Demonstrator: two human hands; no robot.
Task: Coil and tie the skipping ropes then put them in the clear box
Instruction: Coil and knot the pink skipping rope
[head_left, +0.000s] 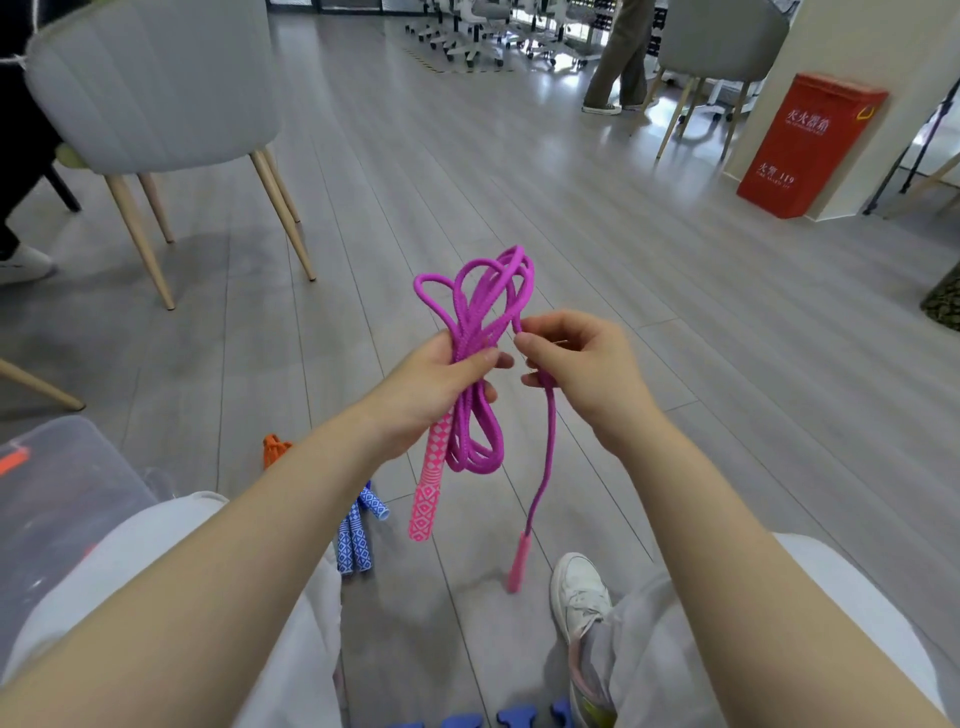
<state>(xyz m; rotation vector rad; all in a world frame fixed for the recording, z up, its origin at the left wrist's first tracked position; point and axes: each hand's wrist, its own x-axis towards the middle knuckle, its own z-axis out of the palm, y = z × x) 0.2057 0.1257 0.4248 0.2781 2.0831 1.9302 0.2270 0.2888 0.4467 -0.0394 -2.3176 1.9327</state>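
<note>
Mid-frame, the left hand (441, 384) grips the coiled purple rope (475, 332) while the right hand (576, 371) pinches its loose tail, so tying is next, probably wrapping that tail round the coil; the box (62, 478) sits lower left.

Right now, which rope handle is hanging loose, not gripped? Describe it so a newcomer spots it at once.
Start at the purple rope bundled in the left hand. One strand leaves the right hand and drops toward the floor beside the white shoe. At its end hangs the loose handle: plain pink, unlike the patterned pink handle under the left hand.
</note>
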